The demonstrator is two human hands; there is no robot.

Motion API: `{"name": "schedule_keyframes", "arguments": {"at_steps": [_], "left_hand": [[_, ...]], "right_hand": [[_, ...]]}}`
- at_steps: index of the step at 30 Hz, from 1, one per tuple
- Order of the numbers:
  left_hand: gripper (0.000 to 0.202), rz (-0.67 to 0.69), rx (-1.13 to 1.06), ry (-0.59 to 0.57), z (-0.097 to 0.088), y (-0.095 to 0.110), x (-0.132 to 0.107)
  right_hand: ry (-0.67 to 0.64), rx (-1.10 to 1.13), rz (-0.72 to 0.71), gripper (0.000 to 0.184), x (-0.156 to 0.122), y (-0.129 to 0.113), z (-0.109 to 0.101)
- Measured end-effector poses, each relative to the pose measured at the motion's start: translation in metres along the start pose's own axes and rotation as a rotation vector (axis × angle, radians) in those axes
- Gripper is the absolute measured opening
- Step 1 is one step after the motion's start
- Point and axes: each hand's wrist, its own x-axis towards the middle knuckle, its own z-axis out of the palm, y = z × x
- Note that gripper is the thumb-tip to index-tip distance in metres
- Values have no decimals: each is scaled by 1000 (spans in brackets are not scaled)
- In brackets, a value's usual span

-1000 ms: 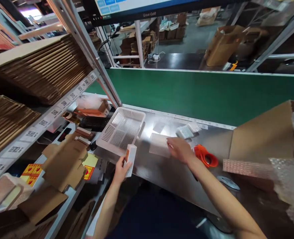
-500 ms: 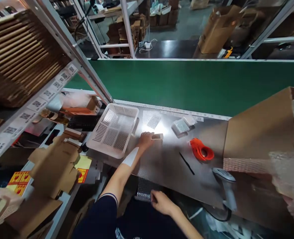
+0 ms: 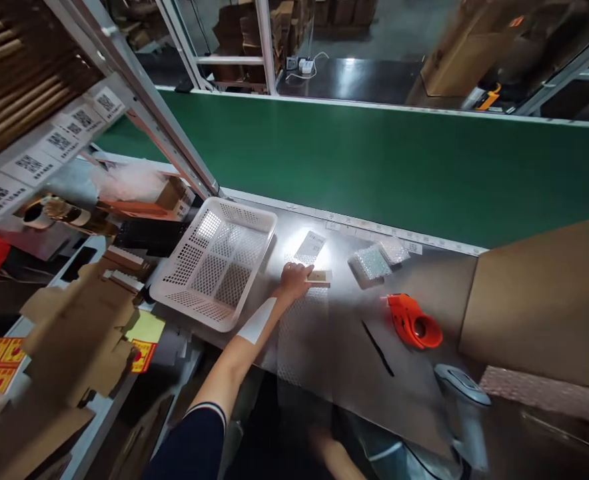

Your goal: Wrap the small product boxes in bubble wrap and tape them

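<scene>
My left hand (image 3: 294,280) reaches across the metal table, fingers closed at the end of a small pale box (image 3: 320,275). Clear bubble wrap (image 3: 302,340) lies under and in front of this hand and runs toward the table's front edge. Just beyond the fingers is a flat printed packet (image 3: 311,245). Low in the view, at the front edge, my right hand (image 3: 327,450) is smeared by motion, so its fingers cannot be made out. White paper or tape (image 3: 257,321) sits along my left forearm.
A white perforated basket (image 3: 214,263) stands left of my hand. To the right lie bubble-wrapped packets (image 3: 372,262), a black pen-like stick (image 3: 377,347), an orange tape dispenser (image 3: 414,322) and a scanner (image 3: 464,407). A large carton (image 3: 539,300) borders the right; a green belt (image 3: 374,160) runs behind.
My right hand has moved down toward my body and is now blurred. More bubble wrap shows along the table front. The left hand stays at the box, while the whole view has shifted.
</scene>
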Motion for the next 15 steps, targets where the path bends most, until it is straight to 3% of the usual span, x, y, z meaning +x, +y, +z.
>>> {"name": "schedule_keyframes", "arguments": {"at_steps": [3,5,7,9,12,15], "left_hand": [[58,-27,-11,-11,5,0,-12],[58,-18,-24,-27,4,-3,-19],[55,5,-34,-49,1,-8,-22],[54,23,-34,-57,-2,-14,-24],[58,31,-23,-51,-1,-17,-29],[68,-7,-3,12,10,-11,-52]], "right_hand": [[-97,26,57,15,-9,1,-12],[-87,127,14,27,-11,0,-38],[31,258,-74,31,-7,-3,-82],[243,280,-107,33,8,-6,-139],[592,2,-32,37,46,-13,-222],[634,-279,-95,52,88,-23,-273]]}}
